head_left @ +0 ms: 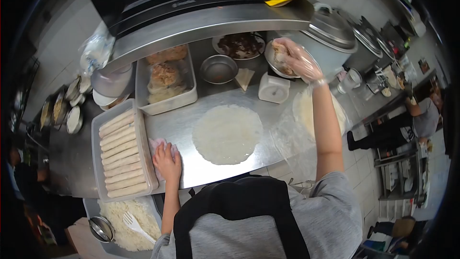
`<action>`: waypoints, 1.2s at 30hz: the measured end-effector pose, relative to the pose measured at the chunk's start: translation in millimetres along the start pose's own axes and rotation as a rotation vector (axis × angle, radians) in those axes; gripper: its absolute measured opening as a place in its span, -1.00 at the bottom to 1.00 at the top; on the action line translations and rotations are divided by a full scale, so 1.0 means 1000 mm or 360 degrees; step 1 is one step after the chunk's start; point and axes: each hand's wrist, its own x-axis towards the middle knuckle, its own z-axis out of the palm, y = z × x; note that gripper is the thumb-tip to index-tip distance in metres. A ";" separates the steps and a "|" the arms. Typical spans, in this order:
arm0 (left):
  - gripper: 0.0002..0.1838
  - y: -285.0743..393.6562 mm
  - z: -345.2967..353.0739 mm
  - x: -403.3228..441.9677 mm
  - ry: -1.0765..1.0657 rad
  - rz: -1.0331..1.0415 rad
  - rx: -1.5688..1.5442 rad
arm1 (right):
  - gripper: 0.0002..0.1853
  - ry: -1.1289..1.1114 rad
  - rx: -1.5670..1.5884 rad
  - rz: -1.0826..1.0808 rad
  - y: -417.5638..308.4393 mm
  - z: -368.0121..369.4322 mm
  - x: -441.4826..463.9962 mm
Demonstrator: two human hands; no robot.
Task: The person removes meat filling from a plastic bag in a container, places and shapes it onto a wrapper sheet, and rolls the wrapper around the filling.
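My right hand [299,60], in a clear plastic glove, reaches into a metal bowl [269,58]; its fingers are curled round pale shredded filling [278,52]. The bowl is behind a small white scale [274,88]. My left hand [167,162] lies with fingers apart on a pink cloth [157,144], beside a plastic tub [149,175] of rolled, filled wrappers [120,156]. Between my hands, a thin round wrapper sheet [227,134] lies flat on the steel counter [187,165]. More round sheets [309,110] sit in clear plastic under my right forearm.
At the back stand a tub [167,108] of bagged filling, a steel bowl [219,69] and a plate [238,48] of dark food. A shelf [215,26] overhangs them. A large lidded pot [330,31] is right. A fork [136,225] lies on shredded white food. Other people are farther off.
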 end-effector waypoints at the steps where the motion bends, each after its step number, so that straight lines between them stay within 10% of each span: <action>1: -0.56 0.000 0.001 0.000 0.0002 -0.0007 0.0031 | -0.55 0.0062 -0.0282 -0.0200 0.025 -0.003 0.008; 10: -0.58 -0.002 0.005 -0.001 -0.0010 0.0042 0.0147 | -0.64 -0.0377 -0.1031 0.0075 0.069 0.020 0.042; 29: -0.58 -0.016 0.013 -0.001 -0.0042 0.0113 0.0242 | -0.70 -0.0165 0.0340 0.0239 0.063 -0.077 0.001; 36: -0.06 0.043 -0.033 0.031 -0.0521 -0.0398 -0.0072 | -0.67 -0.0313 0.0486 0.0170 0.094 -0.065 0.003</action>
